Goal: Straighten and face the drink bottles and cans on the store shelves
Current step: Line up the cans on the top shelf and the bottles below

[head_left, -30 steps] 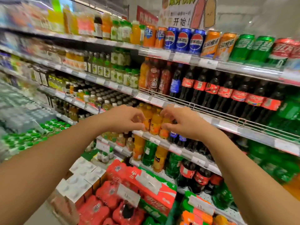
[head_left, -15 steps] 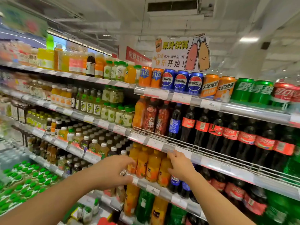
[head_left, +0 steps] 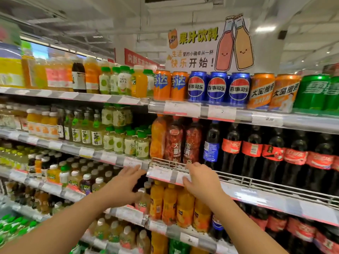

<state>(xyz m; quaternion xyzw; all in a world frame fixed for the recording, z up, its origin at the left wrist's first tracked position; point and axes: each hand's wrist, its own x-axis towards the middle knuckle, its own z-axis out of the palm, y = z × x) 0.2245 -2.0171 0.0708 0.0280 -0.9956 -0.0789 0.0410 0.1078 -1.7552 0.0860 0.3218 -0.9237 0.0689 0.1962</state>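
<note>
Orange juice bottles (head_left: pixel 176 206) stand in a row on the lower middle shelf, just under the wire-railed shelf edge (head_left: pixel 165 174) with price tags. Right hand (head_left: pixel 200 182) is raised in front of that edge, fingers straight and loosely spread, holding nothing; contact with the tags unclear. Left hand (head_left: pixel 122 187) sits just left of the row, fingers extended toward the edge, holding nothing. Above: red-labelled bottles (head_left: pixel 181 142) and cola bottles (head_left: pixel 253 154). Top shelf: blue cans (head_left: pixel 217 88). Far up, a juice sign (head_left: pixel 209 44).
</note>
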